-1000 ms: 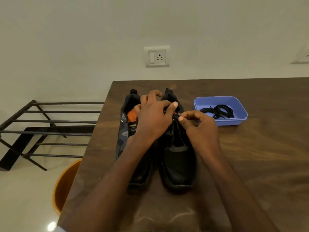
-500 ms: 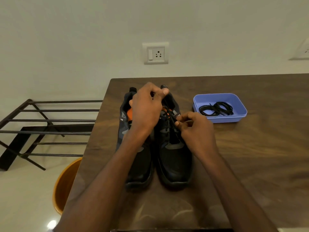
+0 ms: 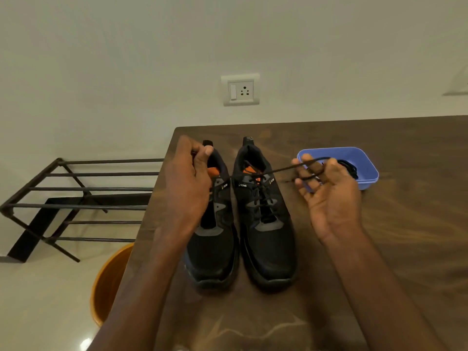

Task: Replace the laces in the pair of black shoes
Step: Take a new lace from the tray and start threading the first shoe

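Lace (image 3: 278,170) is thin, limp, light; grip near its ends. Right hand (image 3: 331,196) fingers loop it; left hand (image 3: 188,183) probably pinches the other end.

A dark brown wooden table (image 3: 379,249) with a streaked grain stands against the wall and carries a pair of black shoes (image 3: 243,224) side by side near its left edge, toes toward the person, and to their right a blue plastic tray (image 3: 364,158) holding coiled black laces (image 3: 350,168).

Wall socket (image 3: 240,89), metal rack (image 3: 76,198)
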Demonstrator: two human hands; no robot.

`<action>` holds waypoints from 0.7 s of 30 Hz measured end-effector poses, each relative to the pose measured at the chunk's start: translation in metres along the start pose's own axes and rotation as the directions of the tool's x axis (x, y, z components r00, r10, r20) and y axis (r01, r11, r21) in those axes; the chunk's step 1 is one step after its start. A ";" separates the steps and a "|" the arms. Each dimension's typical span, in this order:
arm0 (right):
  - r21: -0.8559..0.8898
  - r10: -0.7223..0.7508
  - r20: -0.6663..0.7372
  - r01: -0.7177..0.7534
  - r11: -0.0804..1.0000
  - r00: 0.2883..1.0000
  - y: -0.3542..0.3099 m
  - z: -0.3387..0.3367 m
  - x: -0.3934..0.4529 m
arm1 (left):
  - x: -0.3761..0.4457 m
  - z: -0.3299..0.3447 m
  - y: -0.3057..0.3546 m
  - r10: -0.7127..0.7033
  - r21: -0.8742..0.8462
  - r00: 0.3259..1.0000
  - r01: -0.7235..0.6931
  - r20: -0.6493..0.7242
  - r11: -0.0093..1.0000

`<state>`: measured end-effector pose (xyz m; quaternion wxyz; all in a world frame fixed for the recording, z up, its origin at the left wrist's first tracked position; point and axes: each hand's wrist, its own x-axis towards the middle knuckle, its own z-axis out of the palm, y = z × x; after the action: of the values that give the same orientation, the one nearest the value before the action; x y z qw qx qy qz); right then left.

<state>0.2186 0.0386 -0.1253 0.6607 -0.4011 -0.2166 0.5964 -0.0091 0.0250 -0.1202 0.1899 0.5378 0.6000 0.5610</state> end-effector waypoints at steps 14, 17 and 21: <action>-0.796 -0.210 0.562 0.592 0.127 0.800 0.034 -0.001 0.003 | -0.027 0.037 -0.002 0.274 0.539 0.903 -0.420 0.332 0.730; -0.729 -0.035 0.652 0.639 0.246 0.757 0.044 -0.005 0.005 | -0.024 0.046 -0.005 0.267 0.525 0.906 -0.410 0.328 0.746; -0.748 -0.015 0.624 0.603 0.278 0.781 0.036 -0.011 0.006 | -0.016 0.048 -0.004 0.148 0.277 0.967 -0.203 0.206 0.939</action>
<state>0.2059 0.0400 -0.1612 0.3385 -0.4772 -0.7543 0.2978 0.0343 0.0346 -0.1440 0.1102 0.6607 0.6068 0.4280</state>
